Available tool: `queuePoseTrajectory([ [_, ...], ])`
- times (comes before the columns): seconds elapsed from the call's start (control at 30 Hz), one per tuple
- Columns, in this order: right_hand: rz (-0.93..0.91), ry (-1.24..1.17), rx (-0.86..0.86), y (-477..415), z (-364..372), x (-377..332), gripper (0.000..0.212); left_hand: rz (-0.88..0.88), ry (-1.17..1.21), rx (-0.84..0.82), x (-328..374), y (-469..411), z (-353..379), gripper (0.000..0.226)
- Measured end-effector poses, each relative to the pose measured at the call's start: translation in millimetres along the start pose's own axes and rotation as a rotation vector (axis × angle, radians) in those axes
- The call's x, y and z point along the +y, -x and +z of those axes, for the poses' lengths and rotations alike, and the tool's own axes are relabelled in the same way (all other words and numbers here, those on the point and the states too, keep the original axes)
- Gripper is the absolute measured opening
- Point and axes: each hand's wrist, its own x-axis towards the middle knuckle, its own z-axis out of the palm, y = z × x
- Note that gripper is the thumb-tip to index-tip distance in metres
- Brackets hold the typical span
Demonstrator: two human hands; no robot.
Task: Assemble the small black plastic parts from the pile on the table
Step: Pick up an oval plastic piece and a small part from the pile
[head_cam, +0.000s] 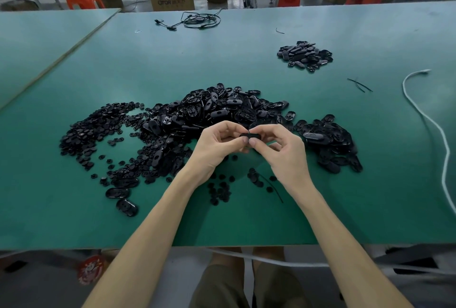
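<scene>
Head view: both hands meet just above the near edge of the main pile (217, 107) of oval black shells on the green table (148, 61). The left hand (217, 144) and the right hand (278, 149) each pinch one end of a small black part (250, 136) between thumb and curled fingers. The grip is narrow and closed on the part. The fingers cover most of it, so it cannot be told whether it is one piece or two pieces already mated.

The step in hand is judged to be the pressing of a small piece into an oval shell. Recommended practice:

- Support the shell from below with the fingers.
- Align the insert squarely before applying force.
- Press with both thumbs evenly, so that the insert seats flat and not tilted.
- Work low over the table, so that a dropped piece lands among the loose discs (219, 189) under the wrists.

A spread of small round pieces (93, 132) lies to the left, within reach. A separate smaller heap (304, 56) lies well apart at the far right. It is probably the finished stock, so the completed part belongs there and not back in the main pile.
</scene>
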Motion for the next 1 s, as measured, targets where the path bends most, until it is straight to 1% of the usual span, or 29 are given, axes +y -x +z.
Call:
queuePoseTrajectory([
  [0.17, -0.018, -0.002, -0.008, -0.5, -0.1, 0.6, 0.025, 0.012, -0.021, -0.001, -0.4, 0.5, 0.2, 0.016],
  [0.5, 0.018, -0.026, 0.027, 0.3, -0.5, -2.5, 0.019, 0.034, -0.069, -0.002, 0.9, 2.4, 1.9, 0.016],
  [0.77, 0.009, -0.06, 0.016, 0.9, -0.4, -0.4, 0.026, 0.03, -0.082, -0.009, 2.0, 3.1, 3.3, 0.015],
  [1.0, -0.011, -0.039, -0.01, 1.4, 0.2, -1.2, 0.021, 0.023, -0.128, -0.017, 0.6, 3.1, 1.3, 0.011],
])
